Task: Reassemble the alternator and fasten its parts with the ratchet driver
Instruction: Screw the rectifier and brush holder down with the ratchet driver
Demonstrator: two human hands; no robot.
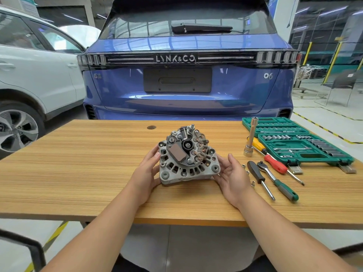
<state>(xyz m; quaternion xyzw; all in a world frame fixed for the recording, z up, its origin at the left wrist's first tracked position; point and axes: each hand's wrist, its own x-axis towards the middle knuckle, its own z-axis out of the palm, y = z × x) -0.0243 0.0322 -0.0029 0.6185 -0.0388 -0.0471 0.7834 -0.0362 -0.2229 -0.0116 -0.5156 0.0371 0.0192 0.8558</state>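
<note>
The grey alternator (187, 156) stands tilted on the wooden table (78, 163), its rear face with the brown regulator and copper terminals turned towards me. My left hand (148, 169) grips its left side, thumb on the housing rim. My right hand (233, 177) cups the lower right edge, fingers tucked under the housing and thumb raised clear of it. The ratchet driver (276, 180), chrome-headed with a green handle, lies on the table to the right of my right hand, untouched.
Beside the ratchet lie a black-handled driver (257, 175), a red and yellow screwdriver (272, 157), a tall chrome socket (251, 136) and small bolts (253, 183). An open green socket case (298, 143) fills the far right. A blue car (186, 85) stands close behind the table.
</note>
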